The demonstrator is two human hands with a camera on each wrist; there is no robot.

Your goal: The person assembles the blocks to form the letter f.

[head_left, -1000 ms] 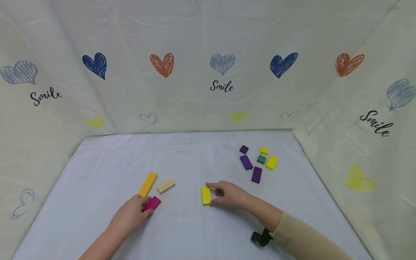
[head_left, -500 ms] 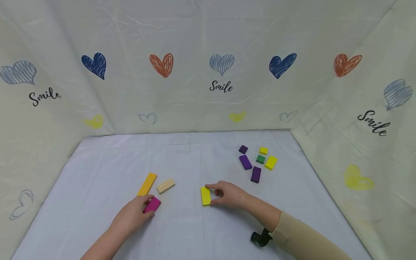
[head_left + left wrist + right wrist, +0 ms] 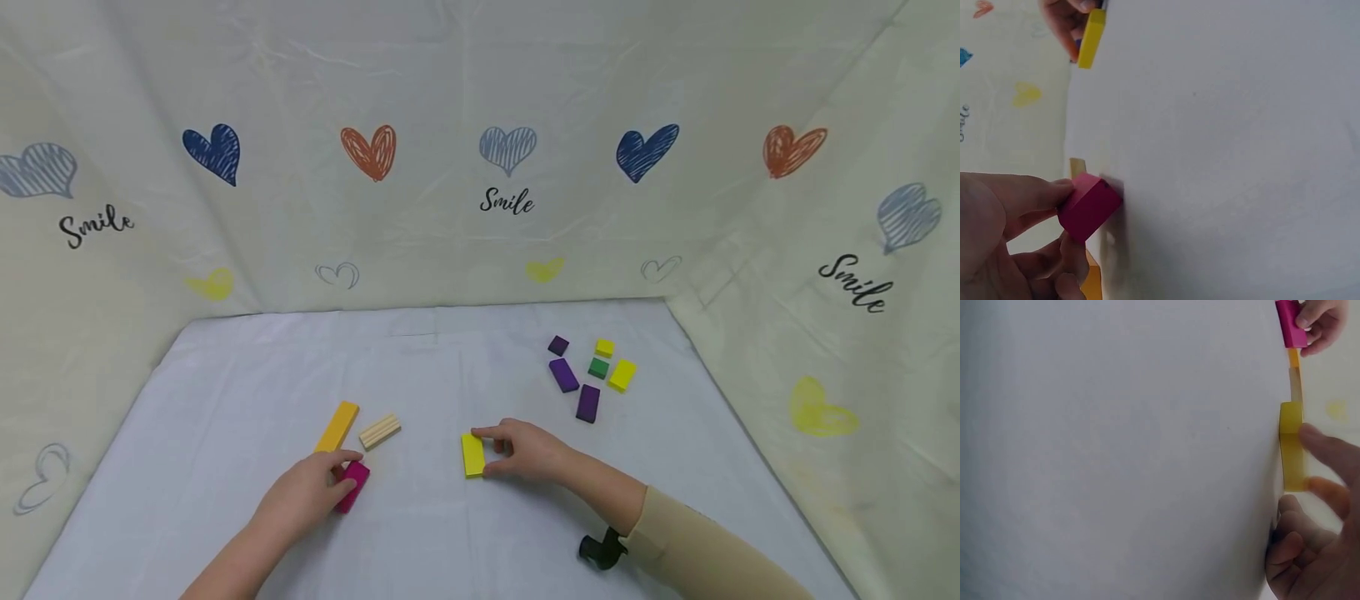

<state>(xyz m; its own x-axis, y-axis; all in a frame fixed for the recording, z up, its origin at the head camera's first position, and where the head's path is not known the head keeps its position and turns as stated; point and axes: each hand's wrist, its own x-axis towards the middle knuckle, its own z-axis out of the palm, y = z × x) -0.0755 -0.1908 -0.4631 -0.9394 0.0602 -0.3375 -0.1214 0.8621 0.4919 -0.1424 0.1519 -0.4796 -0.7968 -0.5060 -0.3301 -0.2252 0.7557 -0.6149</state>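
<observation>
Toward the near left of the white-clothed counter (image 3: pixel 412 542), the left hand (image 3: pixel 303 492) pinches a magenta oblong wooden-looking block (image 3: pixel 356 483), just turned closer to the angle of the yellow oblong wooden-looking block (image 3: pixel 473 456) that the right hand (image 3: pixel 531 450) pinches nearer centre; apparently only magenta is being adjusted.

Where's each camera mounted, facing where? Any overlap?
Head: worn on head, facing forward and down at white tabletop; left hand, right hand, forearms show.
Left wrist: on that wrist, facing magenta block; own hand lower left, other top.
Right wrist: likewise, facing yellow block; own hand lower right, other top.
Wrist views share both blocks.
</observation>
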